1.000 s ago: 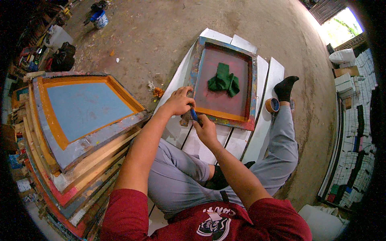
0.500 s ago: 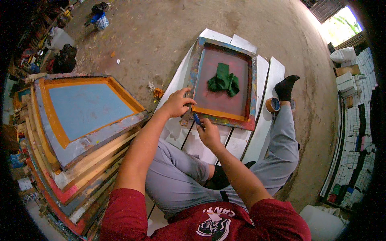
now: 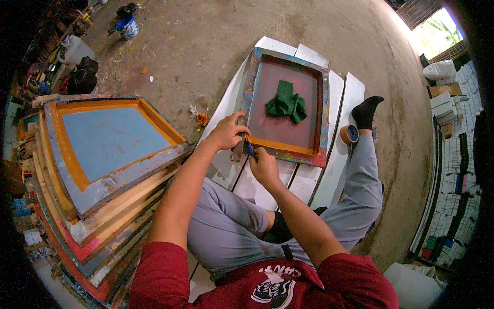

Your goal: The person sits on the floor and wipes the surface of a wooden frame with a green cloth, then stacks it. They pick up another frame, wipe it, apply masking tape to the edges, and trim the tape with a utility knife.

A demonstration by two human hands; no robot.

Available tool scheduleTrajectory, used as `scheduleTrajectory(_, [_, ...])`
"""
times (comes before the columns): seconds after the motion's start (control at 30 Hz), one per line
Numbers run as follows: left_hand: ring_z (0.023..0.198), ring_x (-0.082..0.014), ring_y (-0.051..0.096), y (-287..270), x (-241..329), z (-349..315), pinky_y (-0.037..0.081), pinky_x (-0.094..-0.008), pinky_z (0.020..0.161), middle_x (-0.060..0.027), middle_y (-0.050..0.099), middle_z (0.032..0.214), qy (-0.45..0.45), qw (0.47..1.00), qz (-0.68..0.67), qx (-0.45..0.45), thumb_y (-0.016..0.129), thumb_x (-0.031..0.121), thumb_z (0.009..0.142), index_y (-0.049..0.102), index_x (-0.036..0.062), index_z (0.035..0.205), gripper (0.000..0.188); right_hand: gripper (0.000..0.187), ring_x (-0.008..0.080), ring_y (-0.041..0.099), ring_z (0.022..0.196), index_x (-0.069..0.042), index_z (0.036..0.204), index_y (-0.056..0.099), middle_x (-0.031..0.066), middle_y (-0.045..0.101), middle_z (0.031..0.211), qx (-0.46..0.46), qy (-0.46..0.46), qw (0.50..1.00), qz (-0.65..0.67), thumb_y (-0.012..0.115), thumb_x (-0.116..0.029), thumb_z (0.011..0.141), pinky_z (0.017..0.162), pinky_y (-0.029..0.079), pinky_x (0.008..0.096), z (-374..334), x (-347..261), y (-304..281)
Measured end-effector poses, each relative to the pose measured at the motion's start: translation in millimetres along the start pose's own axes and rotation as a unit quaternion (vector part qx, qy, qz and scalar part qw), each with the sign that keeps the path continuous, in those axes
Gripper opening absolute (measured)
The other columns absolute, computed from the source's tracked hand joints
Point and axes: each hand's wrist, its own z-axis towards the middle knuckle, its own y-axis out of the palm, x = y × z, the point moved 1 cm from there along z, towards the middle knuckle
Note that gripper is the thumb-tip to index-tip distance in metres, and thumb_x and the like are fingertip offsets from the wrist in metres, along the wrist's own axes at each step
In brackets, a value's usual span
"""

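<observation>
A screen-printing frame with a paint-stained wooden rim lies on white boards in front of me. Brown tape runs along its near inner edge, and a crumpled green cloth rests on the mesh. At the near left corner, my left hand pinches the tape's end between thumb and fingers. My right hand grips a slim blue tool, which looks like a utility knife, with its tip at that same corner. Its blade is too small to make out.
A roll of brown tape stands on the boards beside my right foot. To the left, another taped frame with blue mesh tops a stack of wooden frames. A blue-and-white bucket sits on the floor farther off.
My right hand has shifted slightly up and to the left with the blue utility knife, which is now more upright at the corner. My left hand has barely moved.
</observation>
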Motion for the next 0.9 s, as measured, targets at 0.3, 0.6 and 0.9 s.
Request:
scheduleTrajectory(0.3, [0.143,-0.0395,0.044,2,-4,3,0.037,-0.0492,0.121,-0.0138,0.042,0.157,-0.001,1.000,0.001,-0.009,0.068,0.015,0.083,0.080,0.0251,0.111,0.032,0.029,0.0501,0.070,0.090,-0.006,0.115,0.061,0.0265,0.073,0.093,0.010,-0.013,0.999,0.029,0.069,-0.027,0.096,0.078,0.054,0.0609,6,-5,-3])
scheduleTrajectory(0.6, [0.141,-0.0375,0.047,0,0,-4,0.037,-0.0498,0.120,-0.0131,0.051,0.150,0.005,0.999,-0.011,0.032,0.076,0.025,0.082,0.079,0.0227,0.111,0.030,0.021,0.0272,0.070,0.069,0.000,0.109,0.066,0.0184,0.072,0.082,0.095,-0.068,0.984,0.135,0.073,-0.015,0.096,0.065,0.054,0.0407,-1,5,-18])
scheduleTrajectory(0.9, [0.136,-0.0283,0.051,-6,28,-1,0.028,-0.0572,0.124,-0.0077,0.063,0.134,0.109,0.974,0.186,0.074,0.079,0.031,0.079,0.076,0.0176,0.100,0.025,0.024,0.0286,0.070,0.068,-0.002,0.109,0.066,0.0178,0.071,0.080,0.105,-0.060,0.988,0.101,0.074,-0.019,0.094,0.065,0.054,0.0410,-12,39,-20])
